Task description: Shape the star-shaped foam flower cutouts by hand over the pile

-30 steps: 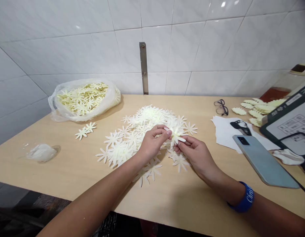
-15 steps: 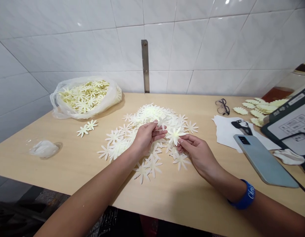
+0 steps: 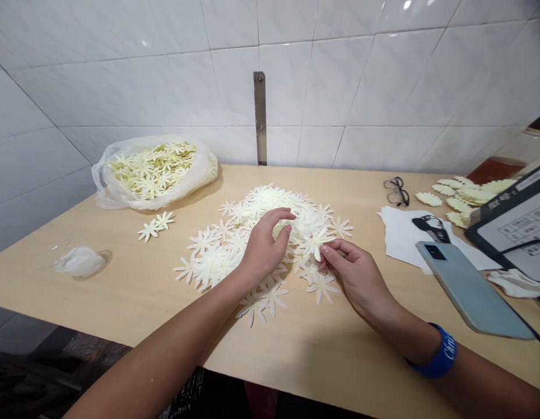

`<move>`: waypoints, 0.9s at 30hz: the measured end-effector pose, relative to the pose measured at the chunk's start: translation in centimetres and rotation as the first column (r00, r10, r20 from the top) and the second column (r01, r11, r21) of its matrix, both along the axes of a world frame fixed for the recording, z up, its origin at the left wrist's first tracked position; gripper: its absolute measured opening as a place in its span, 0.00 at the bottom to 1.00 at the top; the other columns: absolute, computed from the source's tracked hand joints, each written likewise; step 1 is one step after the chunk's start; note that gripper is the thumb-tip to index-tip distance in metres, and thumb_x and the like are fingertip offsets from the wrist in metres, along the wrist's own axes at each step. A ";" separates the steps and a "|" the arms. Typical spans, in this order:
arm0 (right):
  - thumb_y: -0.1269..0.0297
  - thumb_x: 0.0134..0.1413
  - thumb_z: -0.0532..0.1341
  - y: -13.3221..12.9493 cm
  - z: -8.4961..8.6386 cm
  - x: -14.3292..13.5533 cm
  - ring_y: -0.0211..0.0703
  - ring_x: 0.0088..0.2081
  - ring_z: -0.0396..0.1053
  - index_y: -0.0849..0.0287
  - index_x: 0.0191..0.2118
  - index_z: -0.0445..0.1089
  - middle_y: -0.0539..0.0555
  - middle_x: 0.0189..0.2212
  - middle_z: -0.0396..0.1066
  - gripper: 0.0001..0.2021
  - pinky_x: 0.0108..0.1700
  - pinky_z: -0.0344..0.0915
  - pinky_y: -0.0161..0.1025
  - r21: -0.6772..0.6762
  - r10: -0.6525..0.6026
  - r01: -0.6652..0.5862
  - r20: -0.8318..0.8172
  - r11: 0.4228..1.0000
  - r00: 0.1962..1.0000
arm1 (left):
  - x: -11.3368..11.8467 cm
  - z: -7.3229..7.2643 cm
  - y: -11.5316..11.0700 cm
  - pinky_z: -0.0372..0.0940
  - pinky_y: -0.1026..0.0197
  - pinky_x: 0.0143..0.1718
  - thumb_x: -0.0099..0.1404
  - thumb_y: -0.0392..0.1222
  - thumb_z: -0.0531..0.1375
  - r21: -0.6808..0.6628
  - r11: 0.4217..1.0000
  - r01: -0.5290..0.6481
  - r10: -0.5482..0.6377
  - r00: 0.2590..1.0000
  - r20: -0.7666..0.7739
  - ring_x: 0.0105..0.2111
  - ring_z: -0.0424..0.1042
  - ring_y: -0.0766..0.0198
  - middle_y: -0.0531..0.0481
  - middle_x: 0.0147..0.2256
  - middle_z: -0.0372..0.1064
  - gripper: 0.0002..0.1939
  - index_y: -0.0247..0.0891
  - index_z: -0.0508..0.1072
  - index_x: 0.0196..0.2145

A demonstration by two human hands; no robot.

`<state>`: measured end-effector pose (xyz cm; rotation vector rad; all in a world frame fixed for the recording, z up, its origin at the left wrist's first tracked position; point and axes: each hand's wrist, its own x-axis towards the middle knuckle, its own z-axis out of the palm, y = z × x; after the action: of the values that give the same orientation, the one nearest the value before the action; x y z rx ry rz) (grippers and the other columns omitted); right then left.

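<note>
A loose heap of pale cream flower cutouts [image 3: 215,262] with pointed petals spreads over the middle of the wooden table. Above the heap is my left hand [image 3: 270,238], its thumb and fingers apart in a curve with nothing between them. My right hand [image 3: 351,267], wearing a blue wristband [image 3: 440,352], pinches a flower cutout [image 3: 316,241] by a petal at the heap's right side. The held flower has a yellowish centre. Part of the heap is hidden behind my left hand.
A clear plastic bag [image 3: 204,174] full of yellowish flowers stands at the back left, two flowers [image 3: 155,226] before it. A small clear bag with white stuff [image 3: 80,262] lies left. To the right are glasses [image 3: 396,191], white paper [image 3: 394,238], a phone [image 3: 473,291] and scalloped pieces [image 3: 428,199].
My left hand has let go of the whitish flower it held and opened its fingers. My right hand still pinches its flower, in nearly the same place.
</note>
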<state>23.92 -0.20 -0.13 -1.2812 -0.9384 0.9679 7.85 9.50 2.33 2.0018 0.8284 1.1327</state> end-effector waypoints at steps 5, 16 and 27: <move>0.54 0.55 0.65 -0.1 0.1 0.1 0.38 0.27 0.64 0.58 0.26 0.71 0.49 0.22 0.66 0.13 0.34 0.62 0.36 -0.005 0.001 -0.001 0.060 1.000 0.998 | 0.2 0.1 -0.9 0.63 0.55 0.53 0.62 0.45 0.63 0.145 0.965 0.220 -0.202 0.971 -0.125 0.49 0.70 0.58 0.46 0.45 0.73 0.10 0.41 0.77 0.41; 0.53 0.53 0.65 0.1 0.2 0.1 0.39 0.27 0.64 0.58 0.27 0.72 0.49 0.22 0.67 0.13 0.33 0.63 0.37 0.030 0.006 -0.008 0.066 1.000 0.998 | 0.5 -0.1 -1.2 0.68 0.61 0.41 0.63 0.42 0.62 -0.036 0.964 0.265 -0.267 0.961 -0.075 0.41 0.73 0.61 0.46 0.41 0.75 0.09 0.40 0.78 0.40; 0.53 0.54 0.64 0.0 0.3 -0.1 0.40 0.27 0.64 0.58 0.28 0.70 0.48 0.21 0.66 0.13 0.33 0.62 0.37 -0.009 0.055 -0.054 0.078 0.998 0.995 | 0.6 0.3 -1.2 0.66 0.62 0.38 0.63 0.44 0.60 -0.240 0.952 0.187 -0.192 0.981 0.003 0.36 0.73 0.61 0.47 0.34 0.76 0.09 0.38 0.78 0.31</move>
<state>23.84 -0.17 0.15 -1.3127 -1.0359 0.9700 8.50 8.29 2.59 1.8491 0.7273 0.8616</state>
